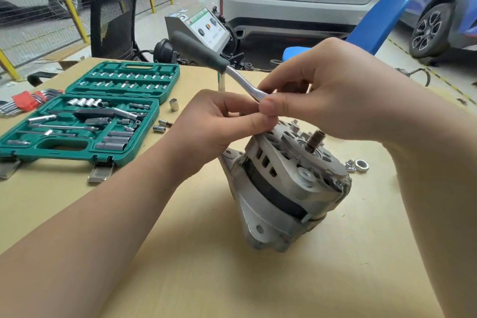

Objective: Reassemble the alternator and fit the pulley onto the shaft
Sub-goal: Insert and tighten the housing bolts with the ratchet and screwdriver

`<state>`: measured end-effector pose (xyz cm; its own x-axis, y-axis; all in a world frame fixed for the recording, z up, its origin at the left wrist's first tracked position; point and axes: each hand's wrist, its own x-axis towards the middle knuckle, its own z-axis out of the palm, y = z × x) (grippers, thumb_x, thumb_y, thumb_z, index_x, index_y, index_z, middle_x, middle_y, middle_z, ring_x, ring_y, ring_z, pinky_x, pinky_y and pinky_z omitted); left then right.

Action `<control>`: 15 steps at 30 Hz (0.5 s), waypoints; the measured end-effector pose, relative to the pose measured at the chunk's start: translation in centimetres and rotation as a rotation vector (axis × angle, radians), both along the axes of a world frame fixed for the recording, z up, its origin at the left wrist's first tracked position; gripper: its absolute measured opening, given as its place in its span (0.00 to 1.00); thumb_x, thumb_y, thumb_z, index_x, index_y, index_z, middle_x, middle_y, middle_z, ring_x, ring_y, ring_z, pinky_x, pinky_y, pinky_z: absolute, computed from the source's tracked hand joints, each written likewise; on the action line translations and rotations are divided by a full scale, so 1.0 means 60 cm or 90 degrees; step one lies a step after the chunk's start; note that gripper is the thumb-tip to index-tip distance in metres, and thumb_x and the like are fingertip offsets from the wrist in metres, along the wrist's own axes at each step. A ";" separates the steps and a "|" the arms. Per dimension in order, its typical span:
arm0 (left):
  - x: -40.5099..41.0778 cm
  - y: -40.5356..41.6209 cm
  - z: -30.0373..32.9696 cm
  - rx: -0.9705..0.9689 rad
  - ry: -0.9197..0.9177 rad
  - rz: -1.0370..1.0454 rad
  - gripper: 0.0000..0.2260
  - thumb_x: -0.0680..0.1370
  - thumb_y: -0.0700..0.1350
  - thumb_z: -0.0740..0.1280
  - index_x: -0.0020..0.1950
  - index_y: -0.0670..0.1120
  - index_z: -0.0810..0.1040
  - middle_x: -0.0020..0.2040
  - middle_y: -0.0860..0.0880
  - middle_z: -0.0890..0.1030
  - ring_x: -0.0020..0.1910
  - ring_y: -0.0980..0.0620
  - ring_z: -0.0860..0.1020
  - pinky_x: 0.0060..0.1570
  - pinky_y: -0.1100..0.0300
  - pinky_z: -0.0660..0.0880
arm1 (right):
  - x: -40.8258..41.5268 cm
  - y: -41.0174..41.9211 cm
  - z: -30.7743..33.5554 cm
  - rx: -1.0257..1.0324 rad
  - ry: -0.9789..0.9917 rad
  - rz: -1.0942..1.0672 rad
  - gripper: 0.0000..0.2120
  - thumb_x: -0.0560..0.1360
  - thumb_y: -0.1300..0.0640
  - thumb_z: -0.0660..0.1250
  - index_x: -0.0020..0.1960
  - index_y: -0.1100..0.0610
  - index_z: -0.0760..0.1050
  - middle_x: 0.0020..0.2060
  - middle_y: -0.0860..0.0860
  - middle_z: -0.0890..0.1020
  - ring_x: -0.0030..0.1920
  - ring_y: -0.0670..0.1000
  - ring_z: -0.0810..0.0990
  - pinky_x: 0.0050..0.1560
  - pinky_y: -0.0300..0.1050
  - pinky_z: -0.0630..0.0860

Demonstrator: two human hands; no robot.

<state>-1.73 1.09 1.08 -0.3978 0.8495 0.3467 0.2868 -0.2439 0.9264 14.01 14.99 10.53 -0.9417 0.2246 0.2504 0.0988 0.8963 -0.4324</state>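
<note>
Cars are parked behind a tan table [180, 253] in a garage. On the table, a bit right of the middle, sits the alternator [286, 188], tipped over, with its bare shaft [316, 139] poking up to the far right. No pulley is on it yet, and I cannot see one.

Both hands meet at the far top edge of the alternator. The left hand [219, 124] has its fingers curled and pinches near the head of a ratchet [219, 64]. The right hand [335, 95] bends its fingers round the same spot. The ratchet head is hidden, so I cannot tell what it turns.

I think the tool could slip off, because the alternator leans and no hand presses the body down. It might roll.

A big nut [362, 165] lies just right of the alternator. At the far left is a green socket case [85, 111], open, with loose sockets [165, 124] beside it. Nothing blocks the shaft.
</note>
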 end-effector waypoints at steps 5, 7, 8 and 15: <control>0.004 -0.003 0.001 0.017 -0.041 -0.039 0.09 0.76 0.47 0.76 0.53 0.45 0.90 0.50 0.46 0.89 0.52 0.52 0.87 0.52 0.63 0.81 | 0.018 0.004 0.014 0.045 0.003 0.062 0.09 0.75 0.51 0.77 0.53 0.38 0.87 0.40 0.33 0.83 0.36 0.34 0.79 0.36 0.25 0.70; 0.005 -0.002 -0.001 0.018 -0.009 -0.026 0.07 0.78 0.46 0.76 0.53 0.45 0.90 0.49 0.45 0.89 0.50 0.51 0.87 0.50 0.64 0.81 | 0.019 0.005 0.015 0.040 0.003 0.048 0.08 0.75 0.50 0.77 0.52 0.39 0.87 0.39 0.33 0.83 0.37 0.33 0.80 0.36 0.24 0.70; 0.006 -0.001 -0.002 0.016 0.002 -0.017 0.06 0.79 0.47 0.76 0.52 0.46 0.90 0.48 0.44 0.89 0.49 0.50 0.87 0.50 0.62 0.81 | 0.017 0.004 0.013 0.034 0.005 0.035 0.07 0.74 0.47 0.77 0.51 0.40 0.87 0.39 0.33 0.84 0.36 0.34 0.80 0.35 0.25 0.71; 0.005 0.001 -0.005 0.021 -0.022 0.006 0.09 0.76 0.44 0.77 0.55 0.43 0.89 0.52 0.37 0.87 0.55 0.38 0.86 0.57 0.51 0.84 | -0.014 0.000 -0.011 -0.033 0.023 -0.056 0.18 0.74 0.34 0.72 0.39 0.48 0.85 0.25 0.41 0.78 0.26 0.42 0.74 0.25 0.32 0.67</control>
